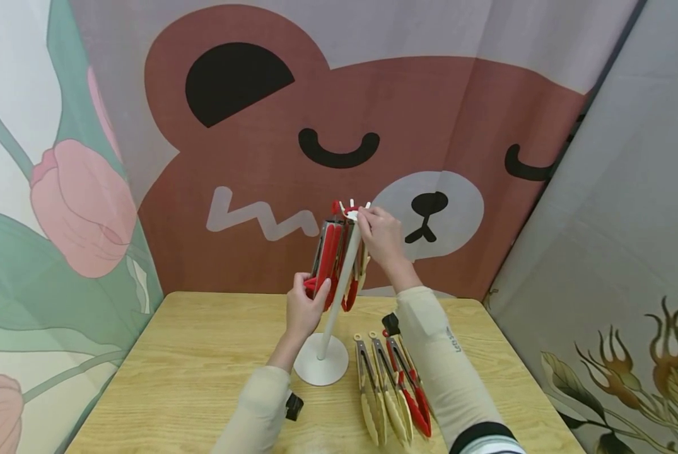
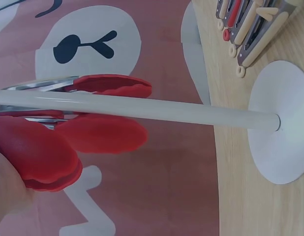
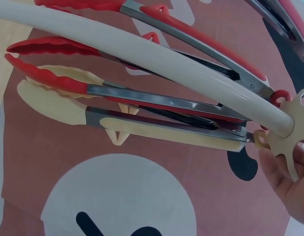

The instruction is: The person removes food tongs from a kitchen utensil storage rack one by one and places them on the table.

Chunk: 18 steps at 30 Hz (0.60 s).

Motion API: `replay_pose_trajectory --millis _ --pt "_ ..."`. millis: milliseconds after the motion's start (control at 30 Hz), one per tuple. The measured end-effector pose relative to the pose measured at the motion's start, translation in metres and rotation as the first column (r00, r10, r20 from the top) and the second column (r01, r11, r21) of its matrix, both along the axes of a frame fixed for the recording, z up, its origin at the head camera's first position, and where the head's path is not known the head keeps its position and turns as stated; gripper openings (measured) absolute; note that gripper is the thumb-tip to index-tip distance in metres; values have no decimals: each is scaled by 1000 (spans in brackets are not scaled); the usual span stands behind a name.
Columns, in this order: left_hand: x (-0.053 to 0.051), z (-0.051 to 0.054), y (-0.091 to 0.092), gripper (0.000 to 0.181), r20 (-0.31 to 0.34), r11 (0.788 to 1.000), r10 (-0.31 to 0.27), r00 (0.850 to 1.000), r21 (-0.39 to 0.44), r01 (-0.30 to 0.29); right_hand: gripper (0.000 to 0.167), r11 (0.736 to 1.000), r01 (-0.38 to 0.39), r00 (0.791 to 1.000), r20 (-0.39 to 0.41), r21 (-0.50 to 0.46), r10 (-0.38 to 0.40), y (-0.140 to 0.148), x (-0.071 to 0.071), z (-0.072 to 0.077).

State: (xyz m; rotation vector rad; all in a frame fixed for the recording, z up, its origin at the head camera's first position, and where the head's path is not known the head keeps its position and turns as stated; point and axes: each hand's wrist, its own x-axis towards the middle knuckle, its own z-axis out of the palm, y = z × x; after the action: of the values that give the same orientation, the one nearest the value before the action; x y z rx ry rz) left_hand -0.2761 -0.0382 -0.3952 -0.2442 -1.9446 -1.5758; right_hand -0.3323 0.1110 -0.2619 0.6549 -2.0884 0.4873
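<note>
A white hanging stand [image 1: 344, 271] with a hooked top rises from the table on a round base [image 2: 282, 123]. My left hand [image 1: 307, 308] grips a pair of red-tipped tongs [image 1: 330, 249] near the tips, beside the pole. Those red tips [image 2: 36, 157] also show in the left wrist view. At the top, my right hand [image 1: 381, 236] pinches the hook plate [image 3: 285, 140], its fingertip close to the loop of the hanging cream tongs [image 3: 162, 132]. Other red tongs [image 3: 53, 73] hang around the pole.
Several tongs lie side by side on the table right of the base, including cream tongs [image 1: 369, 403] and red tongs [image 1: 409, 391]. Behind the wooden table [image 1: 202, 366] hangs a bear-print curtain [image 1: 248, 157]. A floral curtain [image 1: 83, 208] hangs at the left.
</note>
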Motion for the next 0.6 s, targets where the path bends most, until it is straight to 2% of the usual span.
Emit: replay_pose_trajectory --millis 400,600 --pt "5 -3 -11 31 -4 998 50 999 42 -50 30 1000 -19 1000 -2 -24 19 0 -2 -2" --pt "6 -5 -18 32 -16 995 94 995 38 -93 30 999 -23 1000 -11 -37 23 -1 -3 -3"
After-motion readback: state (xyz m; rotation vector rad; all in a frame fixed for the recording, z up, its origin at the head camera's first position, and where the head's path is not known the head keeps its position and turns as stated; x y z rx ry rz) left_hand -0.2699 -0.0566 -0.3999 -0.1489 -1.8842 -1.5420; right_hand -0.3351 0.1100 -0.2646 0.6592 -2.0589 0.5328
